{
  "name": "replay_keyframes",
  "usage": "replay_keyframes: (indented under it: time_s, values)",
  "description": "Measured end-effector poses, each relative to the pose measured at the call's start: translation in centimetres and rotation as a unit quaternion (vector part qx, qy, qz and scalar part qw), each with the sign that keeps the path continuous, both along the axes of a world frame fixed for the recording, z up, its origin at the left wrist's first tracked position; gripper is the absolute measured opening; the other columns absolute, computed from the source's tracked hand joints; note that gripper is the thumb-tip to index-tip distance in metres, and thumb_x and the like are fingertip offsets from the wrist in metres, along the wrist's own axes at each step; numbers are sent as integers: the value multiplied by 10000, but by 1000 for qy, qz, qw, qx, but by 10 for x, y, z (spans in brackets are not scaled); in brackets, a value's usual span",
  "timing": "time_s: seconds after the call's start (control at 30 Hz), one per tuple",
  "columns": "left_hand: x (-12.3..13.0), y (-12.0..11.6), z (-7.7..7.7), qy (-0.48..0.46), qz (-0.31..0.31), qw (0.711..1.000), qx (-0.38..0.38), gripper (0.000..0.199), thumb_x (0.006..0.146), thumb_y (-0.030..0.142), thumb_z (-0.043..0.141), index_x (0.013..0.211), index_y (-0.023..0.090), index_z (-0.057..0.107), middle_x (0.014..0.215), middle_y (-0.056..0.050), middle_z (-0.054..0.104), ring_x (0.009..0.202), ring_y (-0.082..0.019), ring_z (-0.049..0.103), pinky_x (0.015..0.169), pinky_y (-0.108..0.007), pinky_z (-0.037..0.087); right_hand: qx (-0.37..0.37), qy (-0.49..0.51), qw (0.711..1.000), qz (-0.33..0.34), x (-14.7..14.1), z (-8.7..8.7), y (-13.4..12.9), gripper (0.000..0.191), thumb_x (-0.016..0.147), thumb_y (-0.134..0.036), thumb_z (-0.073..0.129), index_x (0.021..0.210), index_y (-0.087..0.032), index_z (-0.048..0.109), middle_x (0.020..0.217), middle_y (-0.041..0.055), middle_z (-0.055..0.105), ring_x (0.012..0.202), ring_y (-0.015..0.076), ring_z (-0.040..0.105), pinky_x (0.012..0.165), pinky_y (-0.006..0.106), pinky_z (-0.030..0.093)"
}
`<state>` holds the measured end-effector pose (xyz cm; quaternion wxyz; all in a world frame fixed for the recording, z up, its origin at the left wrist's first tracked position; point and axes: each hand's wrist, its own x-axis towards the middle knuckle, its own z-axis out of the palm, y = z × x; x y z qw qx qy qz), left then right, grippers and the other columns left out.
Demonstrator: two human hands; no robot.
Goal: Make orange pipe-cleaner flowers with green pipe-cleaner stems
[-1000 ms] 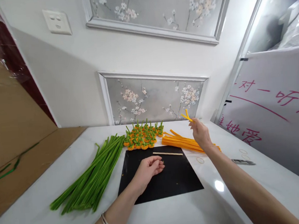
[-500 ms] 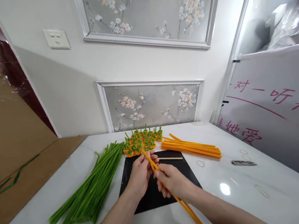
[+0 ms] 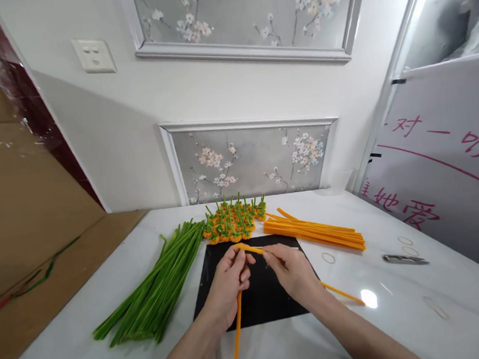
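Above a black mat point(image 3: 269, 301), my left hand point(image 3: 229, 280) is closed on an orange pipe cleaner point(image 3: 236, 340), one length of which hangs below the hand toward me. My right hand point(image 3: 291, 269) pinches the orange stretch between the two hands, and an orange end sticks out past my right wrist. Whether this is one stem or two I cannot tell. Partly hidden behind my right fingers lies a thin pale stick point(image 3: 295, 247). Just beyond the mat stand several small orange-and-green pipe cleaner pieces point(image 3: 234, 221) with upright green stems.
Left of the mat lies a bundle of green pipe cleaners point(image 3: 160, 285). A bundle of orange pipe cleaners point(image 3: 314, 233) is at the back right. Further right are thread snips point(image 3: 405, 259) and thin rubber bands point(image 3: 328, 258). Cardboard point(image 3: 43, 267) borders the table's left side.
My hands have moved apart a little, and the orange strands that ran together under my right hand are now split, one hanging below my left hand, one out to the right. The view shifted slightly.
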<state>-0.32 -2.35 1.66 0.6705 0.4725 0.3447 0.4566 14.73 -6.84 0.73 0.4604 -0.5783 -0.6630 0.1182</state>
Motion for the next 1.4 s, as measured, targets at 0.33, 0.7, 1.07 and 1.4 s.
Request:
replay_keyframes:
  time_s: [0.33,0.7,1.07,1.4]
  values:
    - [-5,-13,4,8,5,1000,6,323,701,351,718,941,141,669,723,13,524,488,-20,285,415,-155,158,38,13,999,9,-6,-11,-10,265,924,-297,453,1051,-245,679,930,43,717,793,188,662,738,282,504]
    - [-6,-14,1,68,11,996,61,331,734,379,681,967,149,632,729,-6,591,492,-44,309,442,-178,197,48,-12,999,-8,-12,-11,-11,270,916,-282,451,1006,-226,700,870,34,733,735,186,682,626,248,507]
    - [-7,-15,-7,138,-9,984,114,363,828,469,555,741,122,615,520,53,368,471,-58,266,440,-201,172,30,86,994,57,-10,-11,-7,334,893,-300,517,1197,-196,609,938,71,664,612,130,584,550,238,501]
    - [-2,-21,-4,112,-33,991,62,345,778,433,617,676,105,592,553,22,453,473,-55,334,424,-179,217,45,147,983,99,-7,-13,-3,175,858,-179,577,851,-234,742,868,40,651,800,157,631,701,250,511]
